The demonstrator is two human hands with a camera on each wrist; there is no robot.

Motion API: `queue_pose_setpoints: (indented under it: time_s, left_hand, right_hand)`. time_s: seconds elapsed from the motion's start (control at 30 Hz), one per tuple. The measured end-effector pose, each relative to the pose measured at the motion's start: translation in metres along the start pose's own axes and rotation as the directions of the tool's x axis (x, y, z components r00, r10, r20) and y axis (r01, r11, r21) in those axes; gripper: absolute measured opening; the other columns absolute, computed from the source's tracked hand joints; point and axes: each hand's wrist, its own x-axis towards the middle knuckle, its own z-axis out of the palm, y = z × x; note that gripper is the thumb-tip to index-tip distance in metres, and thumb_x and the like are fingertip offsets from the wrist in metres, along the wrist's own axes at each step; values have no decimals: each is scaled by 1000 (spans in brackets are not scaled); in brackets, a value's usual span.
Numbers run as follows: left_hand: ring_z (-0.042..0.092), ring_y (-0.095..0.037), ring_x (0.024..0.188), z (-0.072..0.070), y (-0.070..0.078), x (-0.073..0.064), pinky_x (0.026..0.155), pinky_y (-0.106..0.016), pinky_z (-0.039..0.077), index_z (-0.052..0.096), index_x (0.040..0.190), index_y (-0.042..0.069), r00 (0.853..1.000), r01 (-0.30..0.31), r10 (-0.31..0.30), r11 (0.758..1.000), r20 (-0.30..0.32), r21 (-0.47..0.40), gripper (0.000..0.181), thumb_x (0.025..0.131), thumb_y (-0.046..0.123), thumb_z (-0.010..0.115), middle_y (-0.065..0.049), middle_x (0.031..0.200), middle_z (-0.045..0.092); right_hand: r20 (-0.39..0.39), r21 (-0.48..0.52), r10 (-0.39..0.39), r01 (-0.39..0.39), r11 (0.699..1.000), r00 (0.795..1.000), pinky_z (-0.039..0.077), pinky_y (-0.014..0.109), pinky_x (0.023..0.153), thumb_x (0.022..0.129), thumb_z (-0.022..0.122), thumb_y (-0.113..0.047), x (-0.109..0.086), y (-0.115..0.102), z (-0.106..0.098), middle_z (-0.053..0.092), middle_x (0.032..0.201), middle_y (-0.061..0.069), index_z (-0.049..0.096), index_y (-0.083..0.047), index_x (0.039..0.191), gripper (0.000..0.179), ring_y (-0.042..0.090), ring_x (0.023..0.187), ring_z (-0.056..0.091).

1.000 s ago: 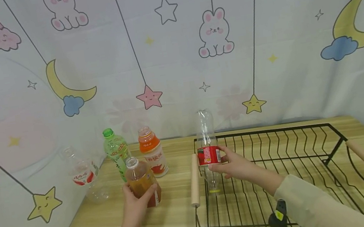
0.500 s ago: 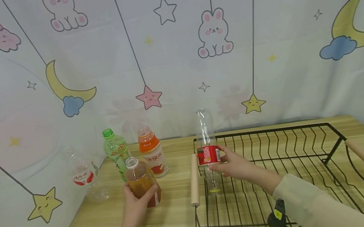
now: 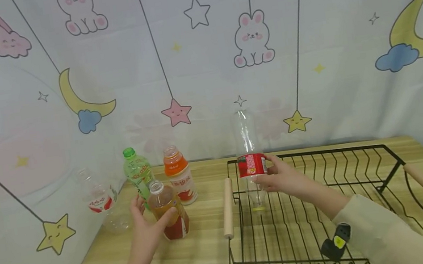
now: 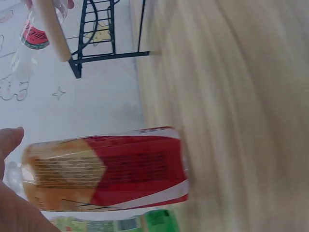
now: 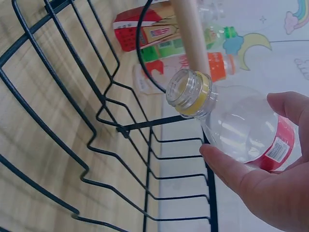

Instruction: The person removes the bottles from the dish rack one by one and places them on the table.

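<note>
My right hand (image 3: 289,179) grips a clear plastic bottle (image 3: 251,164) by its red label. The bottle is upside down, its uncapped mouth with a yellow ring pointing down over the black wire dish rack (image 3: 319,150). In the right wrist view, thumb and fingers wrap the bottle (image 5: 241,121) near the label. My left hand (image 3: 145,238) is beside an upright, uncapped amber bottle (image 3: 177,230) with a red lower label, fingers spread off it and thumb in front. The left wrist view has this bottle (image 4: 130,171) standing on the table; whether the thumb touches it, I cannot tell.
Behind the amber bottle stand a green bottle (image 3: 138,169) with its cap on and an orange-and-white bottle (image 3: 182,183). Another clear bottle (image 3: 101,204) stands at the left by the curtain. The rack's left wooden handle (image 3: 228,208) rises between the two hands.
My right hand has raised the upside-down bottle and shifted it to the right. My left fingers have spread away from the amber bottle, which they held before. The head view has shifted slightly.
</note>
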Motion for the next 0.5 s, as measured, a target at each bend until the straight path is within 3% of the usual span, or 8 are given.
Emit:
queue_pose_setpoints:
  time_s: [0.27, 0.5]
  left_hand:
    - [11, -38, 145, -8, 27, -11, 112, -63, 16, 3, 153, 16, 988, -107, 113, 992, -103, 61, 106, 81, 30, 79, -18, 158, 11]
    - [14, -37, 145, -6, 49, -27, 111, -63, 18, 6, 154, 15, 976, -168, 184, 976, -114, 135, 103, 82, 28, 78, -15, 158, 14]
  right_hand:
    - [42, 7, -31, 31, 1000, 999, 52, 41, 91, 93, 65, -26, -22, -14, -22, 40, 139, 29, 3, -9, 154, 89, 34, 113, 59]
    - [59, -40, -61, 64, 997, 996, 52, 43, 91, 93, 63, -25, -45, -22, -40, 44, 135, 26, 4, -10, 155, 86, 33, 112, 59]
